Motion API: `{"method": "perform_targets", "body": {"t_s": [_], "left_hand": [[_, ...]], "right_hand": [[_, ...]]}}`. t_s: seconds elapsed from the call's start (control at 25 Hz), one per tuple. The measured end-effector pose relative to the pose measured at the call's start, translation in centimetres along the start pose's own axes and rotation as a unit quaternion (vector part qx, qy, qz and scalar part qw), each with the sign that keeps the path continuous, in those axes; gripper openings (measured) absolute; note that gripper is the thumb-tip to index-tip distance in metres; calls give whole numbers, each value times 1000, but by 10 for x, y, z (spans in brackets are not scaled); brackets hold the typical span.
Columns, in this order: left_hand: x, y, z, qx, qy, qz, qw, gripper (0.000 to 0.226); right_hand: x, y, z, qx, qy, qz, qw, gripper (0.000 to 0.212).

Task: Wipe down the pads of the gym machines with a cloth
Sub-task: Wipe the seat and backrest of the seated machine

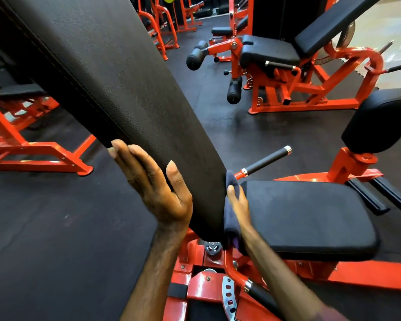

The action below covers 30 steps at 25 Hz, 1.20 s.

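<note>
Red-framed gym machines crowd a dark rubber floor; left hand, fingers straight, steadies the long black vinyl backrest pad while right hand presses a dark blue cloth at its five-o'clock edge.

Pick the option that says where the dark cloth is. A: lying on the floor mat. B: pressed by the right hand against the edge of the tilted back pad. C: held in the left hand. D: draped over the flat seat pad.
B: the right hand presses the cloth against the back pad edge, while the left hand lies flat on the other side.
</note>
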<state>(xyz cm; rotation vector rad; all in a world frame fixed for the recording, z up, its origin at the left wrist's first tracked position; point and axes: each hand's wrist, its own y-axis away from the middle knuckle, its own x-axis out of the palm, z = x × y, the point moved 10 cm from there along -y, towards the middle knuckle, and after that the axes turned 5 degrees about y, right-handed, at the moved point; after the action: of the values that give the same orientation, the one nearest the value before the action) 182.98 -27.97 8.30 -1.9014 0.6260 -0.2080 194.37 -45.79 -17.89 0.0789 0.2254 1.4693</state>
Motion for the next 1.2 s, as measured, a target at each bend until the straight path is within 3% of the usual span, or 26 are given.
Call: {"method": "perform_targets", "body": {"t_s": [0.16,0.32,0.44,0.64,0.8,0.88,1.04,1.2], "left_hand": [[0,0,-3,5,-2,2,1000,62],[0,0,-6,17,2,3,1000,61],[-1,-4,-7,35,-4,5,999,63],[-10,-5,-10,37,22,36,998,70],[-34,-73,-25,91,9,22,996,68],[-46,-123,-31,117,2,-3,993,68],[-63,-191,-40,150,-29,-37,988,68],[-76,-234,-41,184,-67,-41,980,69]], "right_hand": [[2,-63,55,-35,-23,9,999,24],[18,-91,110,-53,115,67,990,49],[37,-101,174,-108,120,102,982,59],[42,-105,180,-157,127,104,974,44],[48,-109,174,-155,201,146,956,49],[61,-108,218,-201,153,150,956,53],[76,-72,303,-298,82,169,936,42],[56,-84,261,-195,176,125,957,31]]}}
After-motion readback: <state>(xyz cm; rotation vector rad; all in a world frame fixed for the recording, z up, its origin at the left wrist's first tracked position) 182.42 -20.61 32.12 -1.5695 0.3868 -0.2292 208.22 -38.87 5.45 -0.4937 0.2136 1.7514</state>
